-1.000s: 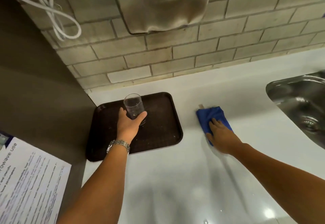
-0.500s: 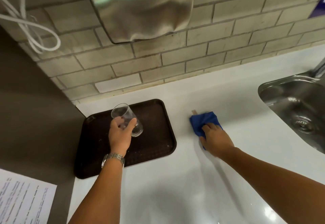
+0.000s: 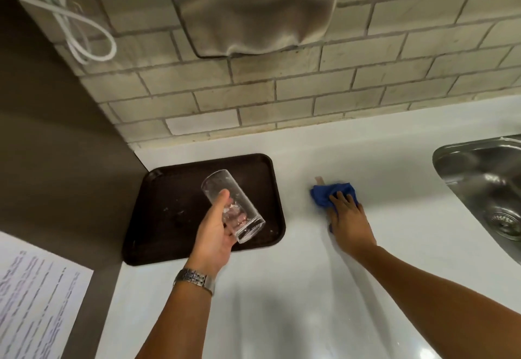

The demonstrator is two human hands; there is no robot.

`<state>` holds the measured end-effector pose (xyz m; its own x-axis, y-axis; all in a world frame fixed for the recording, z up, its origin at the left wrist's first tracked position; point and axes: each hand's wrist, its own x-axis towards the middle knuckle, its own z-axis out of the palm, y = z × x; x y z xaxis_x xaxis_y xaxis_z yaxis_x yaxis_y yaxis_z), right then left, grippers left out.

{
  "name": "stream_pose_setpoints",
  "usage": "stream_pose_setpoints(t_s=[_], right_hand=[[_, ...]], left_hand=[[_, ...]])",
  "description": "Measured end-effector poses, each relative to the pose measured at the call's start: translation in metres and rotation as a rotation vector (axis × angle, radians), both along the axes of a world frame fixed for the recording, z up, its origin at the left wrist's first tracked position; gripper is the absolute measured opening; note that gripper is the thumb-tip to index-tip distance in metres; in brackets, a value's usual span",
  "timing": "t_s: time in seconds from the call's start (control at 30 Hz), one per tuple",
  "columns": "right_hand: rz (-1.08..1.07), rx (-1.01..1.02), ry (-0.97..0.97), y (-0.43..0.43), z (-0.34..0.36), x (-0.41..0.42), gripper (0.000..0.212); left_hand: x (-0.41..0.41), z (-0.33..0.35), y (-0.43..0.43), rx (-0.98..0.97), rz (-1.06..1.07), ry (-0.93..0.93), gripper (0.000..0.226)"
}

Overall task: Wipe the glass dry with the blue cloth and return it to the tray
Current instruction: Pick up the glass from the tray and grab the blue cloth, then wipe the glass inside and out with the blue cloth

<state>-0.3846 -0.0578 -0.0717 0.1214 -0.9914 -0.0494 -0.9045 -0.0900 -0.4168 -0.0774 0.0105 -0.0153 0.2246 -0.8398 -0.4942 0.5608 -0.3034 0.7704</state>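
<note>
A clear drinking glass (image 3: pixel 239 212) is held in my left hand (image 3: pixel 215 236), lifted above the dark brown tray (image 3: pixel 169 217) and tilted with its mouth toward the wall and its base toward me. My thumb lies along its side and my fingers show through the glass. On the white counter to the right, a blue cloth (image 3: pixel 328 193) is bunched up under the fingers of my right hand (image 3: pixel 348 219), which closes on it. A small tan label pokes out at the cloth's far edge.
A steel sink (image 3: pixel 485 183) is set into the counter at the right edge. A metal hand dryer (image 3: pixel 253 6) hangs on the tiled wall above the tray, with white cables (image 3: pixel 81 34) to its left. A printed sheet (image 3: pixel 33 302) lies at lower left beside a dark side wall.
My left hand has lifted the glass off the tray and tipped it over toward me. My right hand has gathered the flat cloth into a bunch.
</note>
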Motion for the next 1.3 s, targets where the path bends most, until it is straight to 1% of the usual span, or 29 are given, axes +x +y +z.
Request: stream_pose_setpoints(t_s=[0.03, 0.07, 0.13, 0.17, 0.23, 0.3, 0.33, 0.4, 0.47, 0.5, 0.53, 0.6, 0.63, 0.7, 0.77, 0.8, 0.83, 0.9, 0.93, 1.0, 1.03, 1.07, 1.1, 1.13, 1.17, 1.2, 1.23, 1.27, 1.3], right_hand=[[-0.032, 0.006, -0.133, 0.000, 0.007, 0.001, 0.041], [-0.061, 0.004, -0.295, 0.001, 0.016, 0.004, 0.043], [-0.091, -0.034, -0.603, 0.002, 0.040, 0.015, 0.051], [-0.123, -0.028, -0.735, 0.003, 0.054, 0.024, 0.051], [-0.253, 0.047, -0.984, 0.004, 0.079, 0.042, 0.038], [-0.308, 0.142, -1.164, 0.009, 0.097, 0.060, 0.030], [-0.279, 0.158, -1.199, 0.014, 0.106, 0.069, 0.028], [-0.126, 0.121, -1.190, 0.030, 0.126, 0.088, 0.028], [0.085, 0.091, -1.179, 0.051, 0.139, 0.104, 0.037], [0.196, 0.062, -1.143, 0.061, 0.141, 0.110, 0.042], [0.283, 0.029, -1.084, 0.070, 0.140, 0.115, 0.047], [0.390, -0.031, -0.945, 0.082, 0.137, 0.122, 0.051], [0.446, -0.067, -0.854, 0.085, 0.136, 0.124, 0.053], [0.541, -0.129, -0.696, 0.086, 0.132, 0.123, 0.058], [0.577, -0.175, -0.599, 0.081, 0.128, 0.117, 0.061], [0.581, -0.167, -0.598, 0.078, 0.127, 0.116, 0.061], [0.570, -0.123, -0.640, 0.076, 0.127, 0.115, 0.061], [0.531, 0.003, -0.741, 0.074, 0.128, 0.118, 0.061], [0.529, 0.027, -0.743, 0.074, 0.128, 0.120, 0.060], [0.584, -0.028, -0.628, 0.076, 0.124, 0.119, 0.061], [0.626, -0.070, -0.549, 0.077, 0.122, 0.117, 0.062], [0.649, -0.104, -0.518, 0.077, 0.121, 0.116, 0.062], [0.635, -0.108, -0.549, 0.076, 0.121, 0.116, 0.062], [0.573, -0.073, -0.626, 0.077, 0.124, 0.117, 0.061], [0.475, -0.017, -0.737, 0.078, 0.127, 0.120, 0.059], [0.396, 0.015, -0.806, 0.081, 0.129, 0.123, 0.057], [0.367, 0.019, -0.821, 0.084, 0.130, 0.126, 0.057], [0.399, -0.007, -0.774, 0.090, 0.128, 0.128, 0.058], [0.472, -0.061, -0.677, 0.097, 0.123, 0.127, 0.058]], left_hand=[[-0.003, 0.002, -0.002, 0.024, 0.013, 0.035, 0.058], [-0.006, 0.003, -0.005, 0.045, 0.021, 0.069, 0.053], [-0.007, 0.007, -0.011, 0.066, 0.006, 0.117, 0.057], [-0.006, 0.009, -0.012, 0.061, 0.005, 0.136, 0.058], [-0.004, 0.013, -0.013, 0.055, -0.010, 0.154, 0.060], [-0.003, 0.017, -0.014, 0.048, -0.018, 0.157, 0.059], [-0.003, 0.021, -0.014, 0.039, -0.021, 0.161, 0.057], [-0.007, 0.031, -0.013, -0.003, -0.027, 0.169, 0.048], [-0.016, 0.044, -0.010, -0.044, -0.051, 0.179, 0.043], [-0.019, 0.049, -0.008, -0.060, -0.078, 0.183, 0.045], [-0.023, 0.055, -0.006, -0.080, -0.103, 0.202, 0.048], [-0.025, 0.063, 0.000, -0.105, -0.130, 0.240, 0.054], [-0.025, 0.066, 0.003, -0.089, -0.125, 0.226, 0.054], [-0.027, 0.068, 0.006, -0.041, -0.087, 0.102, 0.045], [-0.030, 0.073, 0.010, -0.029, -0.098, 0.053, 0.043], [-0.034, 0.076, 0.011, -0.036, -0.099, 0.055, 0.044], [-0.038, 0.078, 0.012, -0.050, -0.090, 0.072, 0.046], [-0.045, 0.085, 0.014, -0.092, -0.067, 0.131, 0.042], [-0.046, 0.084, 0.014, -0.099, -0.060, 0.140, 0.040], [-0.043, 0.085, 0.014, -0.044, -0.027, 0.100, 0.052], [-0.041, 0.083, 0.012, -0.005, -0.012, 0.064, 0.053], [-0.038, 0.080, 0.010, 0.000, -0.008, 0.048, 0.052], [-0.038, 0.083, 0.011, -0.003, 0.002, 0.041, 0.052], [-0.040, 0.085, 0.012, -0.011, 0.011, 0.025, 0.053], [-0.040, 0.087, 0.013, -0.023, 0.026, 0.019, 0.054], [-0.042, 0.082, 0.011, -0.038, 0.022, 0.041, 0.054], [-0.043, 0.081, 0.012, -0.043, 0.016, 0.050, 0.051], [-0.041, 0.076, 0.012, -0.050, 0.010, 0.045, 0.045], [-0.040, 0.072, 0.012, -0.049, 0.021, 0.025, 0.042]])
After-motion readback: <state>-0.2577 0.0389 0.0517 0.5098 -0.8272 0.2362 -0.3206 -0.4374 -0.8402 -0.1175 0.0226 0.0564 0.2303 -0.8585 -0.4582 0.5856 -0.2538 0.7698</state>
